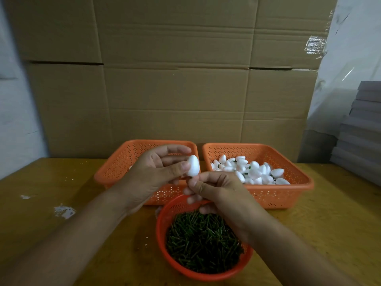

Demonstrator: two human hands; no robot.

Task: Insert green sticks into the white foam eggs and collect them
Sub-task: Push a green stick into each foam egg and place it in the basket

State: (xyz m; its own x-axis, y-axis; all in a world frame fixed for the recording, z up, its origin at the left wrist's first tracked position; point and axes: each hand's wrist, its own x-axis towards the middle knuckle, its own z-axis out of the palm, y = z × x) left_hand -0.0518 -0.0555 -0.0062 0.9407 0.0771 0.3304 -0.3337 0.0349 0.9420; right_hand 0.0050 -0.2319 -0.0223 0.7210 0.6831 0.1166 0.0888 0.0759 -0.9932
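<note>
I have the egg (193, 165) pinched in the left hand (158, 168), thumb on its near side and fingers curled behind it, held up over the gap between the two baskets. Its long axis stands close to upright, narrow end up, so the blunt end points down toward my right hand (214, 188).

The right hand sits just below and slightly right of the egg, fingers curled in tight with thumb against forefinger. I judge it is pinching a stick, but the stick itself is hidden by the fingers, so I cannot tell for sure. Its fingertips touch or nearly touch the egg's lower end.

That is what the next move turns on: the push should run upward along the egg's long axis, from the right hand into the blunt end, with the left hand bracing.

The sticks (203, 242) fill the round bowl (162, 244) directly under the right hand. Finished eggs (250, 172), some showing green stubs, lie in the right basket (288, 195), nearer the right hand. The left basket (115, 164) stands behind the left hand; its contents are mostly hidden.
</note>
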